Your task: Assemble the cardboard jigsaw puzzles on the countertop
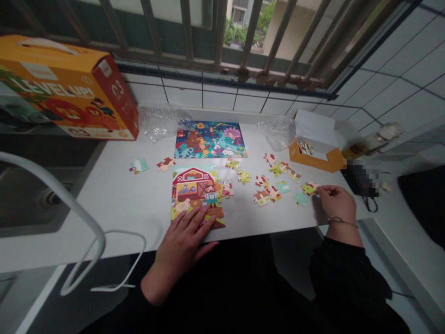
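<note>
Seeing the puzzle (194,188) on the counter (260,220), with the left hand (184,236) on the puzzle's near part. Finding the picture (210,139) directly behind the puzzle, one wrap (156,121) behind it to the left, the box (83,102) farther left behind it, and the sink (21,204) well left. Spotting two pieces (139,165) just left of the puzzle's far end. Meeting one piece (226,189) at the puzzle's right edge, others (262,198) scattered farther right, and the right hand (336,202) right of those. Noting, behind the puzzle to the right, another wrap (278,132), then the tray (314,161) with stacked pieces (306,148) inside.
</note>
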The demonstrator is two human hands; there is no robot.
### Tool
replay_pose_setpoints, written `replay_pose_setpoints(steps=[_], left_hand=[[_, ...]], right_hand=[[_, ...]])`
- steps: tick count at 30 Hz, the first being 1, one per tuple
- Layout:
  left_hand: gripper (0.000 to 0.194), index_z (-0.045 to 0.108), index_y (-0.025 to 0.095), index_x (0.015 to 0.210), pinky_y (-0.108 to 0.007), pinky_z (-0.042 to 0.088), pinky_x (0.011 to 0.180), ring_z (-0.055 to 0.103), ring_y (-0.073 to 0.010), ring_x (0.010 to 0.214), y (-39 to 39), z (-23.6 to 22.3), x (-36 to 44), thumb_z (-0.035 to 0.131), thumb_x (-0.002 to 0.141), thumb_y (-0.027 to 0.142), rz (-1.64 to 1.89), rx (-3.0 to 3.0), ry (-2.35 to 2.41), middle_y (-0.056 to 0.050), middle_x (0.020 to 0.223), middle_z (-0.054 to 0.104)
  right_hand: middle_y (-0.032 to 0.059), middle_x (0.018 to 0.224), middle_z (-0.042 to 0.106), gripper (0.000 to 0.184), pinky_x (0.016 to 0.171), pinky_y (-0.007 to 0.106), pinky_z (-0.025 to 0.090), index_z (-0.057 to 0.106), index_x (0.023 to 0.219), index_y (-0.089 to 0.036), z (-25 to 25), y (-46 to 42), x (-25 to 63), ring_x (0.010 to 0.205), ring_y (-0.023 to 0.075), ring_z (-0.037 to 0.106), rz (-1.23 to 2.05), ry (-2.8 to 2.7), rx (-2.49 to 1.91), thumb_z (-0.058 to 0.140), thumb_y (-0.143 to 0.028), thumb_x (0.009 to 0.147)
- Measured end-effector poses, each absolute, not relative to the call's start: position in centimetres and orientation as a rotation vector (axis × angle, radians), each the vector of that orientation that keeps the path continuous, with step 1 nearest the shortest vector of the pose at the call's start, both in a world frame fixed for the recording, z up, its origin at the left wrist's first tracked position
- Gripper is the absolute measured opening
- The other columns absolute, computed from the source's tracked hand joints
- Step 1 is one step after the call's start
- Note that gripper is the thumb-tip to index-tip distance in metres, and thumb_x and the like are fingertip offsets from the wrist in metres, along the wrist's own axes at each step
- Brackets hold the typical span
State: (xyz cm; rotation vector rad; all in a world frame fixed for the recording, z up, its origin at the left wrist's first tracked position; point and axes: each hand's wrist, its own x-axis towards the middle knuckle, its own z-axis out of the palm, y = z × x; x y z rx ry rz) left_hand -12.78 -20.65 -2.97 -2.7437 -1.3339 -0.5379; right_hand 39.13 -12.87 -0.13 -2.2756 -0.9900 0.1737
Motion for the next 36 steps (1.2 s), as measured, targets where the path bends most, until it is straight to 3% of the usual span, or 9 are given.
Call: replay_pose_setpoints(steps=[5,9,15,23,31,36], left_hand=[[0.065,0.056,0.027,0.161,-0.061,0.048,0.122,0.051,-0.0383,0.155,-20.7,-3.1,-12.8,0.070,0.104,0.055,-0.559,-2.760,-1.367,-0.012,0.173,0.049],[0.066,0.055,0.028,0.161,-0.060,0.047,0.123,0.051,-0.0382,0.155,-20.7,-3.0,-12.8,0.071,0.104,0.055,-0.547,-2.766,-1.375,-0.012,0.173,0.049],[0.065,0.056,0.027,0.160,-0.060,0.047,0.123,0.052,-0.0384,0.154,-20.7,-3.0,-12.8,0.072,0.103,0.055,-0.550,-2.766,-1.368,-0.013,0.173,0.049],[0.063,0.058,0.025,0.158,-0.061,0.048,0.122,0.052,-0.0385,0.154,-20.7,-2.9,-12.7,0.071,0.104,0.055,-0.546,-2.766,-1.366,-0.014,0.172,0.051],[0.065,0.057,0.028,0.160,-0.061,0.046,0.124,0.052,-0.0383,0.154,-20.8,-3.1,-12.8,0.072,0.103,0.055,-0.571,-2.776,-1.386,-0.012,0.173,0.050],[0.066,0.057,0.026,0.160,-0.060,0.045,0.123,0.053,-0.0380,0.152,-20.8,-2.9,-12.8,0.072,0.103,0.056,-0.541,-2.777,-1.398,-0.012,0.172,0.051]], right_hand=[[0.0116,0.084,0.076,0.017,0.073,0.042,0.043,0.074,0.079,-0.023,-0.4,-12.6,38.9,0.078,0.0286,0.063,0.033,-1.127,-2.462,0.074,-0.040,0.079],[0.0132,0.092,0.077,0.024,0.078,0.041,0.047,0.076,0.090,-0.021,-0.4,-11.9,35.7,0.082,0.0282,0.063,-0.045,-1.347,-2.353,0.066,-0.042,0.088],[0.0093,0.096,0.077,0.027,0.080,0.040,0.051,0.078,0.095,-0.021,0.4,-12.3,28.3,0.077,0.0236,0.065,0.184,-1.822,-1.982,0.064,-0.043,0.098],[0.0142,0.118,0.076,0.029,0.091,0.043,0.057,0.077,0.121,-0.018,0.3,-10.5,24.6,0.100,0.0290,0.072,0.169,-2.045,-1.792,0.065,-0.034,0.100],[0.0100,0.103,0.078,0.028,0.083,0.042,0.056,0.077,0.117,-0.021,-0.3,-7.9,25.5,0.083,0.0264,0.070,0.196,-2.120,-1.876,0.073,-0.041,0.097],[0.0113,0.112,0.079,0.029,0.083,0.042,0.056,0.077,0.119,-0.020,-0.5,-8.1,25.6,0.083,0.0252,0.071,0.195,-2.142,-1.852,0.073,-0.041,0.099]])
